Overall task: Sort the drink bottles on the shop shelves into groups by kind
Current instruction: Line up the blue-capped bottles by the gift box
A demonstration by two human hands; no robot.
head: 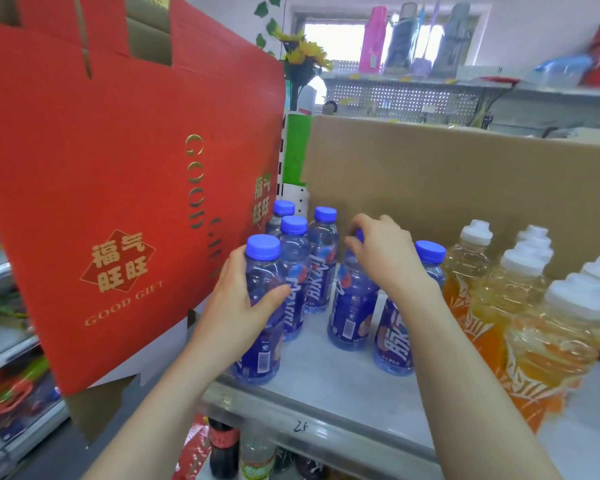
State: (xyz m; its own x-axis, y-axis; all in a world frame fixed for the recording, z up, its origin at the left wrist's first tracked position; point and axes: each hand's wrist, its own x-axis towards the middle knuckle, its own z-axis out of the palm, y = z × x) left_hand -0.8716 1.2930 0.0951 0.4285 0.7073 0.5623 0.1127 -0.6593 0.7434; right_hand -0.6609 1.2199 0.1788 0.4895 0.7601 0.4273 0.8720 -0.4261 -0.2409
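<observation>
My left hand (238,308) wraps the near blue bottle (261,356), my right hand (385,252) pinches the middle blue bottle (352,317) by its top, I think to bunch them

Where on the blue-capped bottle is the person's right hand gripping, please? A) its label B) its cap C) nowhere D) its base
B: the right hand curls over the cap of the middle blue bottle, while the left hand grips the front-left blue bottle by its body.

Head view, down onto near shelf (343,382)
</observation>
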